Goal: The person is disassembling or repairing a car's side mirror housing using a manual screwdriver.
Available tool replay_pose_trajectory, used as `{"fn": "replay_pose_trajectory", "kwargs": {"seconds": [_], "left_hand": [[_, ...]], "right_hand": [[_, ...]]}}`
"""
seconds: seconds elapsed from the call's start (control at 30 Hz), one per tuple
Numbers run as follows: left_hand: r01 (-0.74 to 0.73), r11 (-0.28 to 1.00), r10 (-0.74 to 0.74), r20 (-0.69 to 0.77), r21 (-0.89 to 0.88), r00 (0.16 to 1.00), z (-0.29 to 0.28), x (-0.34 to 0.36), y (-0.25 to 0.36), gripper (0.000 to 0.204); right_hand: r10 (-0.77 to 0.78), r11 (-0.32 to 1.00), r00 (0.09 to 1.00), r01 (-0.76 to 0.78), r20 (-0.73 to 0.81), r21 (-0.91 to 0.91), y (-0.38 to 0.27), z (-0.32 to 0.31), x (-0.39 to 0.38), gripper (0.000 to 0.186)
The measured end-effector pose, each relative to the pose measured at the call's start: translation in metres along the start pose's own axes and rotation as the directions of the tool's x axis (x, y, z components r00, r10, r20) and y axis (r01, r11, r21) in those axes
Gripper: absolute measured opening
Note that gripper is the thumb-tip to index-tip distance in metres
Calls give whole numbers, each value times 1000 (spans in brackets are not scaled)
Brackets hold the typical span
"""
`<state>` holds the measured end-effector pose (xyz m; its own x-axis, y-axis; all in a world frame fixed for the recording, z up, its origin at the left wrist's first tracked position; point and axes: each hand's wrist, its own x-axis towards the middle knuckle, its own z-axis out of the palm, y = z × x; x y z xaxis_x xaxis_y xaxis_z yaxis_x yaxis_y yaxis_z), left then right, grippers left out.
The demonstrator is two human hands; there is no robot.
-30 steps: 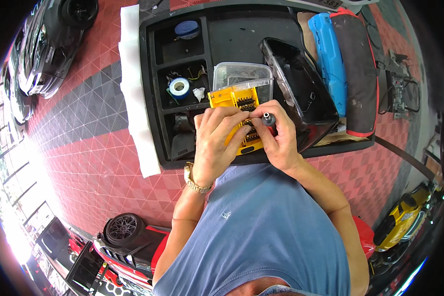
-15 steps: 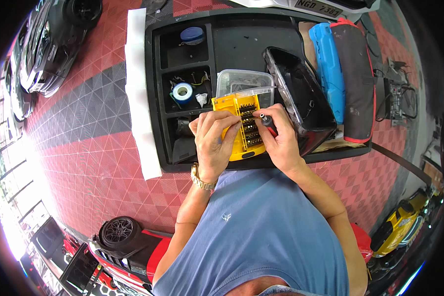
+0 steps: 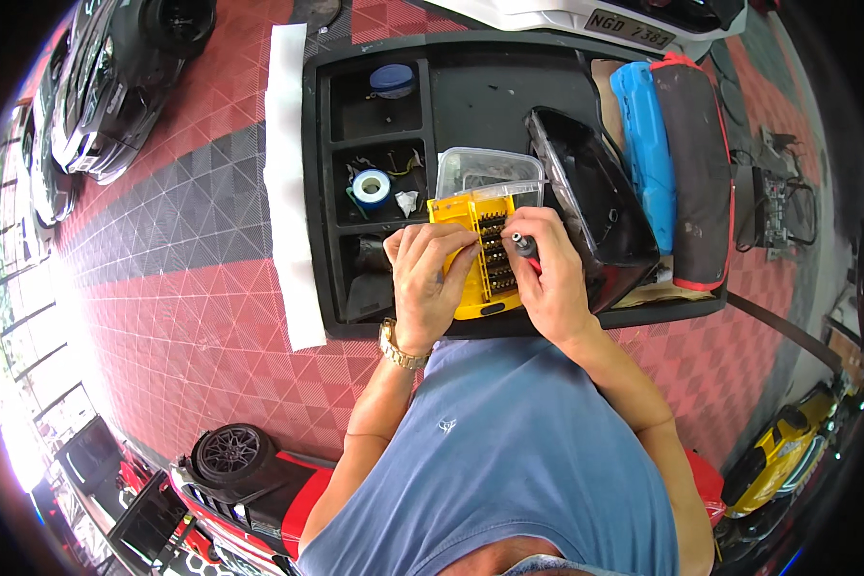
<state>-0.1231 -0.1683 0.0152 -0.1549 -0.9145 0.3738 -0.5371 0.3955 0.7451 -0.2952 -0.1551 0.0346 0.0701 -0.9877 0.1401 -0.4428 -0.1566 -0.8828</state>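
A yellow bit case (image 3: 469, 309) lies open in front of me, with rows of small dark screwdriver bits (image 3: 495, 257) in its right half. Over the case's left part is my left hand (image 3: 428, 283); its thumb and fingers are pinched together at the edge of the bit rows. Whatever is between those fingertips is too small to tell. My right hand (image 3: 555, 288) is closed around a screwdriver handle (image 3: 527, 250), black and red, its hollow metal tip pointing up and away from me. The right fingertips touch or hover at the right side of the bits; I cannot tell which.
A black compartment tray (image 3: 375, 137) carries a clear plastic box (image 3: 490, 165), a tape roll (image 3: 371, 188) and a blue-lidded tub (image 3: 392, 80). Rightward sit a black bin (image 3: 595, 182), a blue case (image 3: 646, 144) and a dark red-edged pouch (image 3: 701, 173). Toy-like cars surround the tray.
The whole view has shifted slightly, so the tray and case appear a little farther right and lower. Both hands keep nearly the same place over the case, and the screwdriver stays in the right hand.
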Motion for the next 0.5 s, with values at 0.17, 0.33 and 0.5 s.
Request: {"fn": "replay_pose_trajectory", "kwargs": {"seconds": [0.17, 0.33, 0.5], "left_hand": [[32, 999, -32, -4, -40, 999, 0, 0, 0, 21], [108, 988, -110, -14, -112, 994, 1, 3, 4, 19], [85, 990, -89, -33, -114, 995, 3, 5, 8, 19]], "right_hand": [[89, 968, 996, -94, 31, 233, -1, 5, -8, 20], [266, 766, 956, -287, 123, 575, -8, 4, 0, 16], [275, 732, 958, -264, 83, 628, -7, 9, 1, 14]]}}
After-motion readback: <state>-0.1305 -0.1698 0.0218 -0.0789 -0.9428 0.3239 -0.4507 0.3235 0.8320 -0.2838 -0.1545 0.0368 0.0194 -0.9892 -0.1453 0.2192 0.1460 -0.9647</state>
